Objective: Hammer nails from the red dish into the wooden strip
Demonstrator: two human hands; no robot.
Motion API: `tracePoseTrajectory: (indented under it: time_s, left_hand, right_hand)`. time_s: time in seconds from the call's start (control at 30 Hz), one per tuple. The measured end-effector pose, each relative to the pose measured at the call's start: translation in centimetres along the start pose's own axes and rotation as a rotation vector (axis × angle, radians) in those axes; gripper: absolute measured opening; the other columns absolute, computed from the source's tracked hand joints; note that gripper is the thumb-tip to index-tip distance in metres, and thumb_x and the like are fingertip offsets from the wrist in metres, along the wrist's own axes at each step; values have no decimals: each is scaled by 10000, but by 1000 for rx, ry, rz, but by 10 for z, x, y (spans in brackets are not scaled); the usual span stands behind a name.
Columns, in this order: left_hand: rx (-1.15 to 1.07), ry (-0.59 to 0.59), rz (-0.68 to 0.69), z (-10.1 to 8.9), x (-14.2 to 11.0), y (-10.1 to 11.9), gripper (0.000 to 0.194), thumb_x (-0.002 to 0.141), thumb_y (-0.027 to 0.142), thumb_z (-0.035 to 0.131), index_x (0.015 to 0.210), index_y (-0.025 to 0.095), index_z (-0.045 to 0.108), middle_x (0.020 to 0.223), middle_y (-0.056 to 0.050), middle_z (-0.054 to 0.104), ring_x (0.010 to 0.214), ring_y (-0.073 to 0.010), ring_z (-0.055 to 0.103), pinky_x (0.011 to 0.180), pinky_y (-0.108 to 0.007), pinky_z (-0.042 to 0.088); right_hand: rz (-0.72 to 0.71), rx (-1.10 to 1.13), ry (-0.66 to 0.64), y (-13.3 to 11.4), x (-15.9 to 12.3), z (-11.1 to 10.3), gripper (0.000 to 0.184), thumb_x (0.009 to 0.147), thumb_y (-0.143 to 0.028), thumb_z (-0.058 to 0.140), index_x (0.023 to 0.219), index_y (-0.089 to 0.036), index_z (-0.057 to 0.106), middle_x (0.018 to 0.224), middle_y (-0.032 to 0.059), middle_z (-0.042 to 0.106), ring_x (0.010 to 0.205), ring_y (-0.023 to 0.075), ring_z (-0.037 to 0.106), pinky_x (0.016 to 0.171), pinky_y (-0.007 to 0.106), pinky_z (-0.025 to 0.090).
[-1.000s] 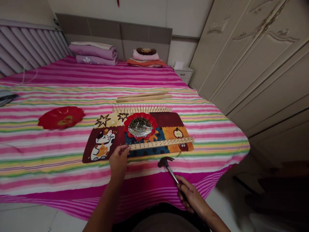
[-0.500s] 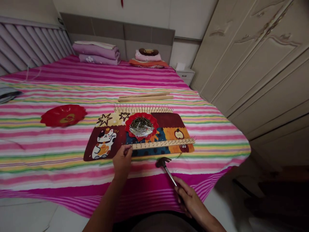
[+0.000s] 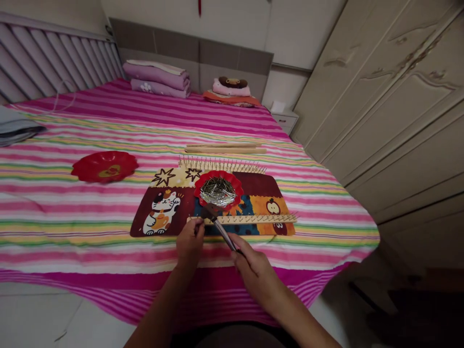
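— State of the hands?
— Right hand (image 3: 255, 270): closed around hammer (image 3: 224, 233). Left hand (image 3: 190, 241): fingers at the left end of the nail-studded strip (image 3: 250, 220); grip indeterminate.
— Strip location?
— On the patterned mat (image 3: 188, 203), near the nail bowl (image 3: 219, 190).

The head camera looks forward and down over the hands (image 3: 221, 251), the far edges perhaps slightly blurred.

Hands (image 3: 255, 270): two
Hammer (image 3: 224, 233): one
Red dishes (image 3: 103, 168): two
Nail-studded wooden strips (image 3: 250, 220): two
Other wooden strips (image 3: 232, 151): at least two, exact count unclear
Loose nails (image 3: 218, 190): too many to count
Patterned mat (image 3: 255, 182): one
Folded bedding stacks (image 3: 157, 76): two
Bedside cabinet (image 3: 285, 119): one
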State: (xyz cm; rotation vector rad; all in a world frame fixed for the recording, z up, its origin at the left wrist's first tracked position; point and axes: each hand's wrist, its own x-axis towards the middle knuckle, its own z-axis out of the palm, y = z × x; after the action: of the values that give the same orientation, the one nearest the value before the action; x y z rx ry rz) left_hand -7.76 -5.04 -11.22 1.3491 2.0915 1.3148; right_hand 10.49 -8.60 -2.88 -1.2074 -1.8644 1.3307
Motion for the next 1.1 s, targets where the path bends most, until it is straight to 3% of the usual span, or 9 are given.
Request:
tracePoseTrajectory:
  time_s: [0.13,0.3,0.4,0.5,0.63,0.7,0.8,0.97,1.1]
  left_hand:
    - [18,-3,1,0,0,-1,198,738,306,493,856,212,621,732,-11,653,682,-157,602,674,-261,450]
    - [-29,22,12,3,3,-5,195,738,343,502,825,212,617,800,-18,670,701,-156,606,695,-270,460]
    - [-52,13,4,0,2,-3,216,737,370,508,828,208,620,784,-15,670,681,-153,605,672,-267,467]
    - [-18,49,81,-10,-1,5,237,763,377,491,858,202,620,791,-20,664,684,-151,599,660,-261,467]
    - [151,104,265,-21,10,29,234,805,346,461,864,187,623,819,-41,648,759,-164,586,731,-272,453]
    - [255,33,326,-19,25,45,215,806,313,463,859,190,631,850,-48,653,811,-178,584,761,-282,442]
    - [471,-179,388,-6,54,69,190,781,242,475,833,205,654,873,-56,665,862,-199,583,781,-299,424]
    - [821,-544,247,22,89,94,214,735,179,477,771,217,685,897,-86,688,885,-233,614,735,-327,411]
    - [856,-619,201,34,100,96,194,683,135,507,707,192,691,857,-126,700,875,-263,631,726,-344,423]
  right_hand:
    - [2,-72,-35,-7,0,-2,394,882,-256,382,1254,-230,508,600,-38,428,516,105,353,501,222,328]
    - [120,-2,13,6,-23,-16,446,888,-351,382,1301,-201,461,535,-72,287,456,98,248,440,219,241]
    - [263,57,6,32,-42,-26,484,860,-414,412,1290,-204,488,489,-69,347,432,114,303,449,227,294]
    - [363,148,43,68,-59,-30,482,819,-440,464,1239,-216,542,496,-52,463,432,122,395,463,231,352]
    - [531,323,120,107,-73,-27,506,802,-434,441,1241,-189,498,435,-98,371,308,68,272,326,180,225]
    - [595,400,130,118,-76,-25,523,796,-433,424,1260,-192,452,444,-110,368,277,53,240,284,159,181]
    - [625,458,131,125,-75,-24,536,776,-434,441,1259,-203,432,461,-110,404,264,41,252,248,134,177]
    - [621,508,137,128,-72,-23,519,779,-400,429,1256,-196,430,430,-114,404,257,39,259,233,116,185]
    - [602,526,137,128,-71,-23,515,777,-389,426,1249,-183,437,441,-105,427,252,33,270,234,111,184]
